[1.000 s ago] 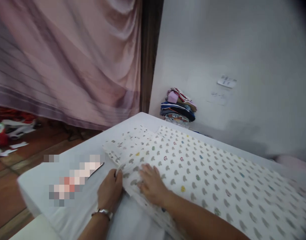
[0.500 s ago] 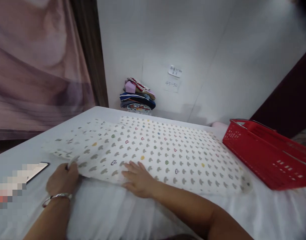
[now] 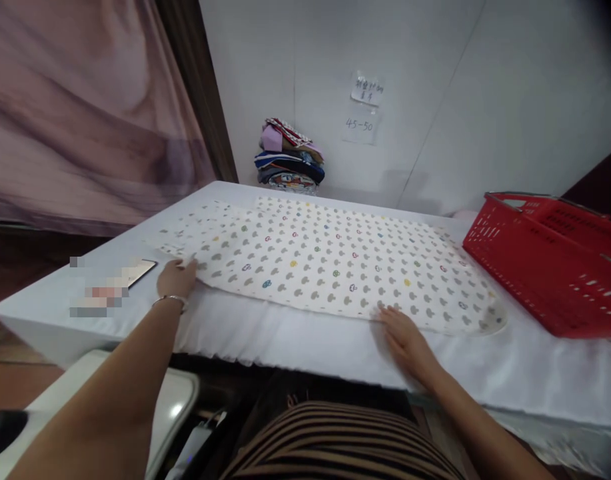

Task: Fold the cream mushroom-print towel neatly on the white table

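A white cloth printed with small mushrooms (image 3: pixel 325 260) lies spread on the white-covered table (image 3: pixel 295 332). Its left part is thinner and partly see-through, with a looser print. My left hand (image 3: pixel 178 279), a bracelet at its wrist, pinches the cloth's near edge toward the left. On the near edge right of centre rests my right hand (image 3: pixel 404 337), its fingers extended with the tips on the fabric, holding nothing.
A red plastic basket (image 3: pixel 550 267) stands at the right. Left of my left hand lies a flat dark-edged object (image 3: pixel 144 272), partly pixelated. Folded fabrics (image 3: pixel 290 160) are stacked by the wall behind. A white chair (image 3: pixel 178 400) is at the lower left.
My right hand has slid right along the cloth to its near edge. The cloth lies flatter along that edge. The view has tilted down, showing the table's front edge.
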Demonstrator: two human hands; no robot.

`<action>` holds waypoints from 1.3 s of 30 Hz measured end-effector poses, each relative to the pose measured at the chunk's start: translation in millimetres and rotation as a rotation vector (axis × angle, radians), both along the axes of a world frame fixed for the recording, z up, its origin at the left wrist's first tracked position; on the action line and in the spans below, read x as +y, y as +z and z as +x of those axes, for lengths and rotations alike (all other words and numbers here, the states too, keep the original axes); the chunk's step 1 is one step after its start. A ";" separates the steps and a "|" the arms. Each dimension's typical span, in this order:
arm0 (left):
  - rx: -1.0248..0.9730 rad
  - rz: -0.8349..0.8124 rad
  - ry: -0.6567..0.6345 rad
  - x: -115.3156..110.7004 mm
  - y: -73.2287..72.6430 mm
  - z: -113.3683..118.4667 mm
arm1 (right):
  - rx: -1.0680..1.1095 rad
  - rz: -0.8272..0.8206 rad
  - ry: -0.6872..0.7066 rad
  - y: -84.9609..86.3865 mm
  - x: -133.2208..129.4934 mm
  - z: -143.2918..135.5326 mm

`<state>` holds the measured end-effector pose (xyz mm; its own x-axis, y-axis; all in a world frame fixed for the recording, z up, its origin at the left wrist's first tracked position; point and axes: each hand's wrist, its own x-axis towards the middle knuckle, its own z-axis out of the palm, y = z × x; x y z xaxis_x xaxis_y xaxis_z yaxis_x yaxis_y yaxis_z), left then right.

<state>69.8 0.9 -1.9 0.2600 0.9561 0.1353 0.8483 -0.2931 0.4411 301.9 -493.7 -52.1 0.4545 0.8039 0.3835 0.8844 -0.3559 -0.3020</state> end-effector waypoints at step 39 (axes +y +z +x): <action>0.177 0.573 -0.923 -166.1 -24.0 79.1 | -0.228 0.000 0.012 18.1 54.5 14.7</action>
<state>148.9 -165.2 -25.9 0.9020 0.1915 0.3870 0.2354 -0.9695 -0.0689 316.6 -439.1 -34.0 0.3462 0.8090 0.4751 0.9340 -0.3449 -0.0933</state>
